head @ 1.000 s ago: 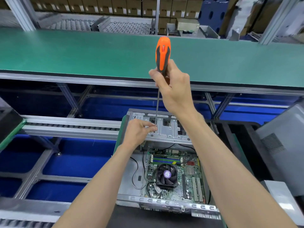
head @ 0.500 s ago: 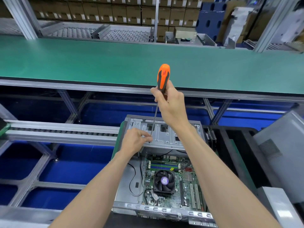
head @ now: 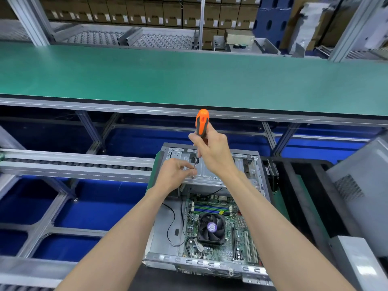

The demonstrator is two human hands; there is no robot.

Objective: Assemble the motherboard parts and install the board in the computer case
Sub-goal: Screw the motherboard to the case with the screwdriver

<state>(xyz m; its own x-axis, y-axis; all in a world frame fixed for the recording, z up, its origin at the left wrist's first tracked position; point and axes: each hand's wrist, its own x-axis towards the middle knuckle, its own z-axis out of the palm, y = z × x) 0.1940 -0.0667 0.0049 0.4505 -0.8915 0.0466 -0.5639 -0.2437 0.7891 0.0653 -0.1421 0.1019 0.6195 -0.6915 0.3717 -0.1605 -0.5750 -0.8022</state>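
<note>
An open grey computer case (head: 163, 232) lies flat below me, with the green motherboard (head: 218, 246) and its black CPU fan (head: 211, 227) inside. My right hand (head: 212, 152) grips the orange-and-black handle of a screwdriver (head: 201, 122), held nearly upright over the case's metal drive bay plate (head: 212, 173). My left hand (head: 176, 175) pinches the thin shaft near its tip, just above that plate. The tip itself is hidden by my fingers.
A long green workbench (head: 189, 80) runs across behind the case. A roller conveyor rail (head: 73, 162) lies to the left over blue floor panels. A grey case side panel (head: 361, 192) leans at the right. Cardboard boxes (head: 126, 13) fill the back shelves.
The screwdriver has come down towards the drive bay plate, with my right hand lower on it. My left hand stays at the shaft tip. My head has tilted, lifting the view.
</note>
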